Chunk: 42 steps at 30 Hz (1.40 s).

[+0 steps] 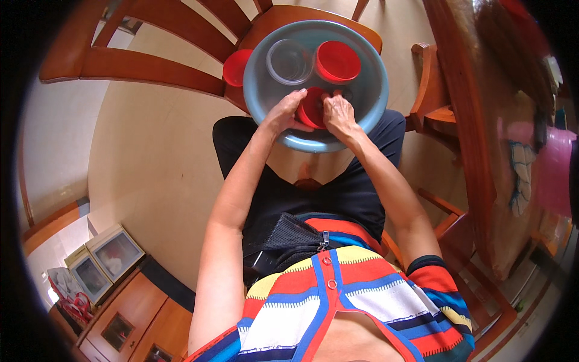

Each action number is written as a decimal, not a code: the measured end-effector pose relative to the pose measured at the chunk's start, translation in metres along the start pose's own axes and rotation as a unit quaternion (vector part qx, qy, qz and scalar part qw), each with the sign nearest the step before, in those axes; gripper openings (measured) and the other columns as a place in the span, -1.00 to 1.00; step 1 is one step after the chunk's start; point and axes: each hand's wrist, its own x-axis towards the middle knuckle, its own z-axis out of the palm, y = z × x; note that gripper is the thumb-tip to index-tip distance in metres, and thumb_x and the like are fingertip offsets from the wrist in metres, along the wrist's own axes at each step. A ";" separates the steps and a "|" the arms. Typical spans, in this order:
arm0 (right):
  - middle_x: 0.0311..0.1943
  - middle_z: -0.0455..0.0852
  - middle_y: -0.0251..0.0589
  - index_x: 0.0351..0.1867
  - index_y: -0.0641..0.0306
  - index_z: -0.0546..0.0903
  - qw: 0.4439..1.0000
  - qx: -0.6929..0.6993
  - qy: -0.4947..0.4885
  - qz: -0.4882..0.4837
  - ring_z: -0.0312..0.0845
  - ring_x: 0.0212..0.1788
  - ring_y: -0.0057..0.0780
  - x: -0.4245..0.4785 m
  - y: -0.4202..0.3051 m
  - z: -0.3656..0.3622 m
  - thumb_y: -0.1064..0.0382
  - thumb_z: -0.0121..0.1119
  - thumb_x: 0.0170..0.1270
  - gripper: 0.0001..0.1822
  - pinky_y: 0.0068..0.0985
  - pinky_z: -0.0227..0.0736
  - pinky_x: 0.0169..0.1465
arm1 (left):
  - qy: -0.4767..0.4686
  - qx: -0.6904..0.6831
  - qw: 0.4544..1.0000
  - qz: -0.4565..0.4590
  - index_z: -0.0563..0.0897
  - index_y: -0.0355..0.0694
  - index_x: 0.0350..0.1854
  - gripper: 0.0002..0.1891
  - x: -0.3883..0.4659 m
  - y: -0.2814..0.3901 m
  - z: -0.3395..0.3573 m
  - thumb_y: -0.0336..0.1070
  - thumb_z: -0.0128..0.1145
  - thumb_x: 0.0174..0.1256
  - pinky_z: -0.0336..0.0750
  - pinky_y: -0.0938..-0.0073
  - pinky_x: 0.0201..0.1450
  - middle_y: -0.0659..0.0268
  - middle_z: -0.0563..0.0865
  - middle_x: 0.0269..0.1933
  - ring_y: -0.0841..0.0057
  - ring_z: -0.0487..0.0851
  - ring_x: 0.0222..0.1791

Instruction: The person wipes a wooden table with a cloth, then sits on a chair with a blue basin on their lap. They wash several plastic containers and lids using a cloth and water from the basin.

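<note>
A round blue-grey plastic basin [383, 86] stands before me on the seat of a wooden chair. Low in it, my left hand [286, 112] grips a small red plastic bowl [311, 111] from its left side, thumb near the upper edge and fingers below. My right hand [338, 111] is curled at the bowl's right rim; its fingertips are partly hidden. Behind my hands, inside the basin, are a clear round plastic container [289, 62] and another red bowl [338, 60]. A small, dark round shape beside my right hand is unclear.
Left of the basin, a round red plastic piece [236, 68] rests on the chair seat [312, 14]. The wooden chair back [149, 59] rises at the left. A wooden table edge [466, 113] runs along the right, with a patterned glove [521, 176] and a pink plastic container [554, 172] on the table.
</note>
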 end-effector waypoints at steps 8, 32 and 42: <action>-0.33 0.69 0.05 -0.16 0.30 0.60 0.952 0.304 -0.017 -0.044 0.62 -0.20 0.09 0.012 -0.023 0.001 0.39 0.09 0.11 -0.76 -0.27 0.50 -0.10 | 0.010 -0.041 0.999 0.005 0.35 -0.17 0.24 -0.52 0.004 -0.005 -0.006 0.03 -0.07 0.44 0.53 -0.24 -0.04 0.11 0.49 0.17 0.14 0.56 0.09; -0.30 0.67 0.19 -0.16 0.33 0.56 0.990 0.126 -0.036 0.044 0.60 -0.23 0.15 0.009 0.008 0.014 0.35 0.13 0.05 -0.73 -0.13 0.51 -0.12 | 0.012 0.004 1.000 0.004 0.31 -0.10 0.28 -0.50 0.003 0.003 0.003 0.03 -0.01 0.42 0.51 -0.21 0.00 0.20 0.48 0.20 0.22 0.54 0.14; -0.32 0.70 0.15 -0.25 0.32 0.68 0.949 0.241 -0.180 -0.090 0.63 -0.12 0.04 -0.003 0.002 -0.029 0.29 0.13 0.14 -0.79 -0.25 0.52 -0.03 | 0.038 -0.006 0.999 -0.004 0.22 -0.12 0.33 -0.44 0.007 0.001 -0.002 0.03 0.00 0.41 0.51 -0.21 0.02 0.16 0.41 0.26 0.17 0.52 0.17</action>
